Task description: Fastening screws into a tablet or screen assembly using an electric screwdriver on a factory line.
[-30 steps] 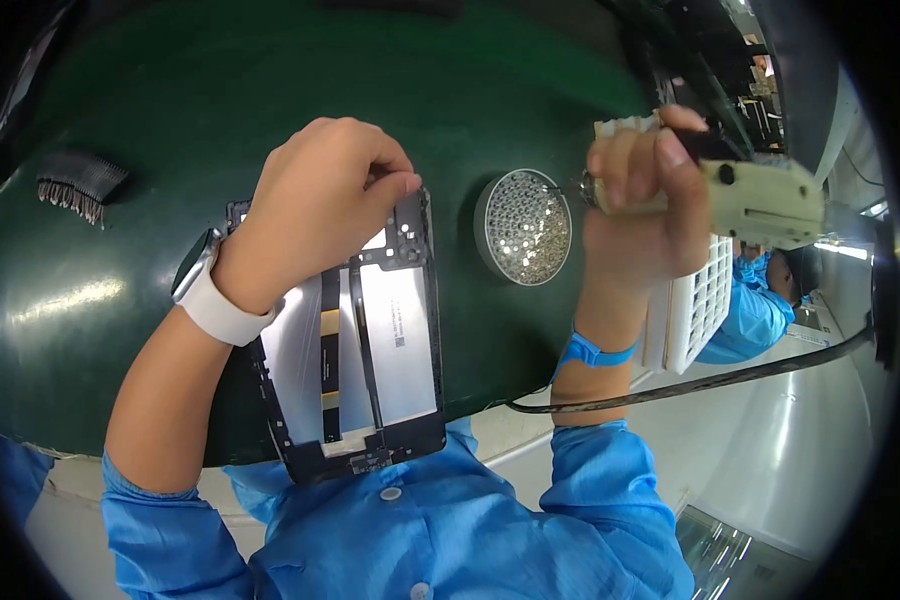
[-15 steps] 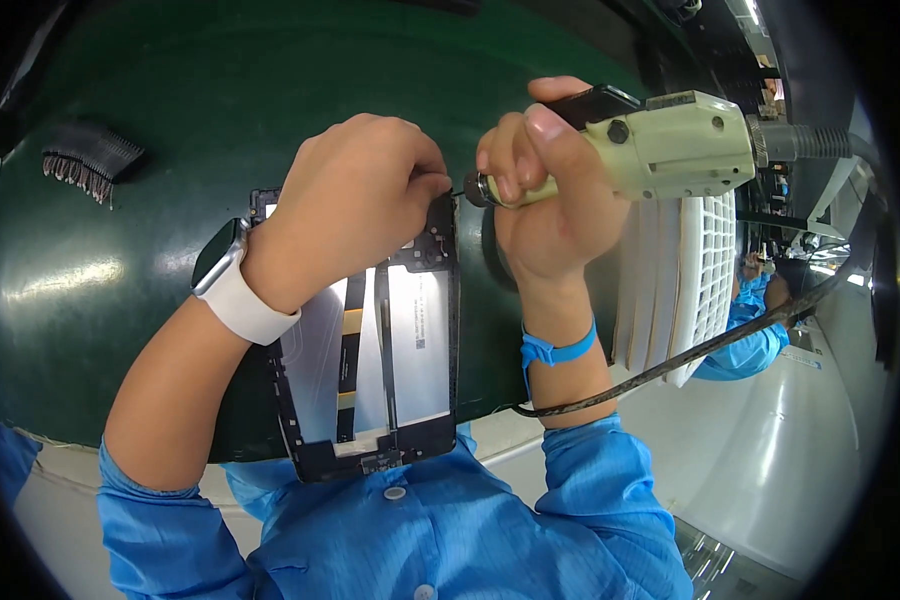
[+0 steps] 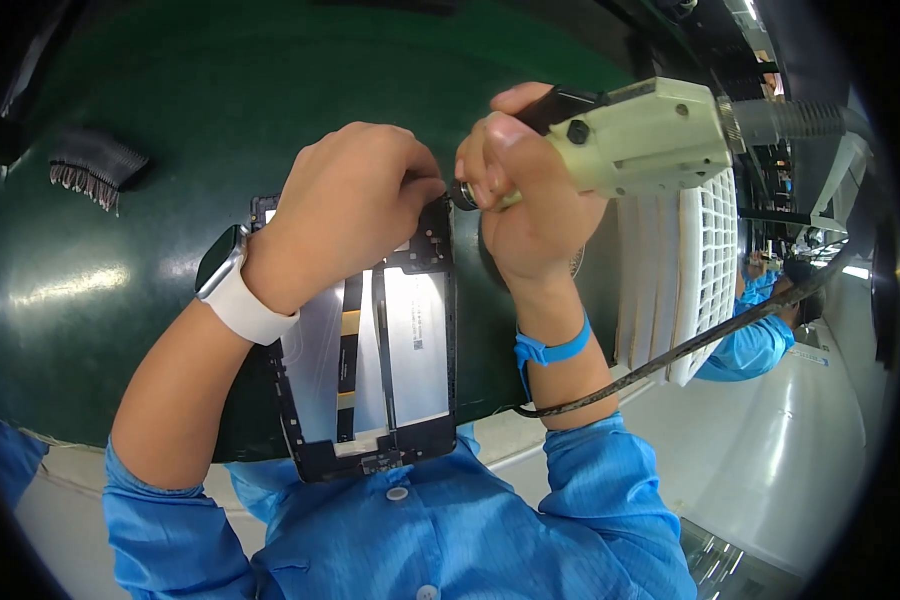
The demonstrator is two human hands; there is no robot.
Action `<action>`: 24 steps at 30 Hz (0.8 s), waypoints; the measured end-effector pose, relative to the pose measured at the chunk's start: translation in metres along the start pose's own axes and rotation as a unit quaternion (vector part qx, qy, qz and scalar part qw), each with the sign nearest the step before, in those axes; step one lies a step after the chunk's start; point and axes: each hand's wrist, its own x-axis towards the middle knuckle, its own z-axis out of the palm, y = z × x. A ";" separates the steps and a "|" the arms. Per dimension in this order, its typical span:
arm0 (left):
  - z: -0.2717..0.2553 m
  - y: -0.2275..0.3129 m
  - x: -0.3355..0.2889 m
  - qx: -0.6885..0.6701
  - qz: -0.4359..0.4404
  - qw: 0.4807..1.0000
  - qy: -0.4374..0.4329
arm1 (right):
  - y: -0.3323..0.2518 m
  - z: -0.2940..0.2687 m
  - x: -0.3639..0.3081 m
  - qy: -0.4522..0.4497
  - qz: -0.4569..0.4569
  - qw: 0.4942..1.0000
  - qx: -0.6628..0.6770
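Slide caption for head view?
Left hand on an open tablet, right hand holding a pale corded tool near its corner.

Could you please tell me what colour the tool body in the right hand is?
The tool body is pale yellow-green, shown best in the head view.

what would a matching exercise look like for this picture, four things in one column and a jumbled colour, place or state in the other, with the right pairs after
Things:
1. power screwdriver
2. smartwatch
3. wrist strap
4. opened tablet

Descriptions:
A. bright blue
B. partly under the left hand
C. white band, dark screen
D. gripped in the right hand

Right pairs: 1-D, 2-C, 3-A, 4-B
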 end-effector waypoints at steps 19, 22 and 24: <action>-0.009 0.048 -0.112 0.088 -0.007 0.996 0.023 | -0.013 -0.098 -0.025 0.090 -0.069 0.992 0.059; -0.026 0.045 -0.140 0.149 -0.013 0.984 0.092 | -0.016 -0.099 -0.026 0.098 -0.117 0.988 0.033; -0.034 0.047 -0.165 0.159 -0.066 0.971 0.163 | -0.021 -0.096 -0.023 0.094 -0.127 0.987 0.027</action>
